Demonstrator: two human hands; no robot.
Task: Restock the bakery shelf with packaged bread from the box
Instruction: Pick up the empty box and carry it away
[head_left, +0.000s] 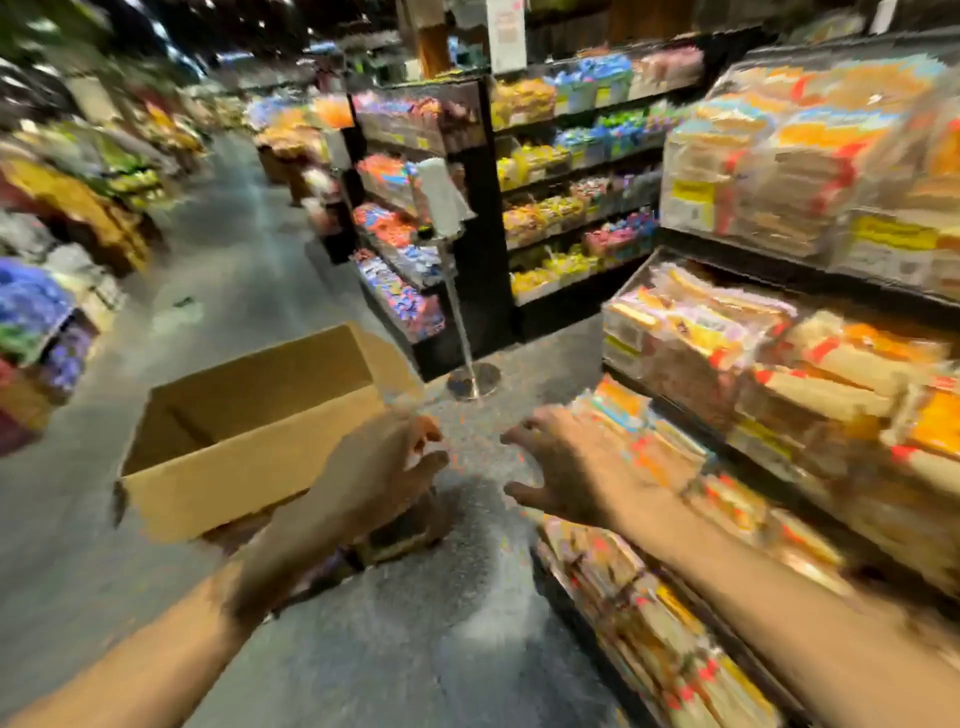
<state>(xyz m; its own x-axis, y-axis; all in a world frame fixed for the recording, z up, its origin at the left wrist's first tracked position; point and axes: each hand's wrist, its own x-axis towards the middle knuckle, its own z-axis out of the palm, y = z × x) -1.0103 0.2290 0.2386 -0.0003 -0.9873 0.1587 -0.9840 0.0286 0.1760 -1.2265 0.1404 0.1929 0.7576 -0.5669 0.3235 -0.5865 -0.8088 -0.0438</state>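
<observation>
A brown cardboard box (249, 431) stands open on something low in the aisle, left of centre; the part of its inside that I can see holds nothing. My left hand (384, 467) hovers at the box's near right corner, fingers loosely curled, holding nothing. My right hand (561, 467) reaches out over the floor with fingers spread and empty, just left of the bakery shelf (675, 410). Packaged bread (727, 353) in clear bags fills the shelf's tiers on the right. The whole frame is blurred by motion.
A metal stand with a round base (472, 382) rises beyond the box. A black end rack of sweets (410, 234) stands behind it. Produce displays (62, 208) line the left side. Grey floor (234, 270) runs up the aisle between them.
</observation>
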